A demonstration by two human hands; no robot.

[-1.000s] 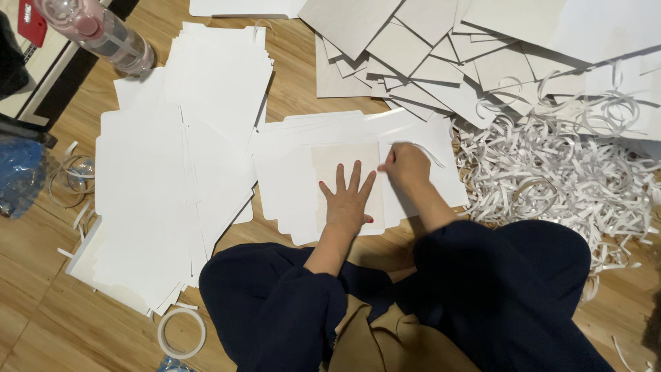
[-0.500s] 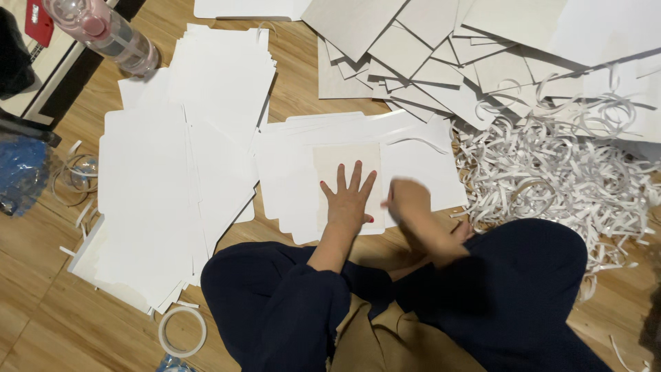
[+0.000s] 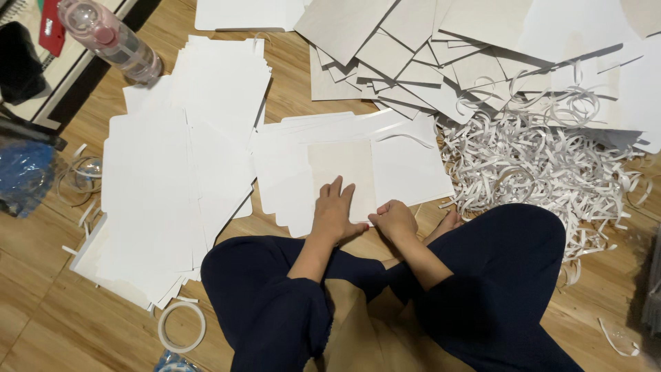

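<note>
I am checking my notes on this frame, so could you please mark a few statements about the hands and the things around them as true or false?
1. The left hand lies flat on the beige panel. True.
2. The right hand is raised well above the white card sheet. False: it is curled at the sheet's near edge.
3. A heap of paper strips lies to the right. True.
4. The tape roll sits on the beige panel. False: it lies on the wooden floor.

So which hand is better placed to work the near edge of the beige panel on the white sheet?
Probably the right hand: it is curled at the near edge of the beige panel, while the left hand lies flat, pinning the white sheet.
</note>
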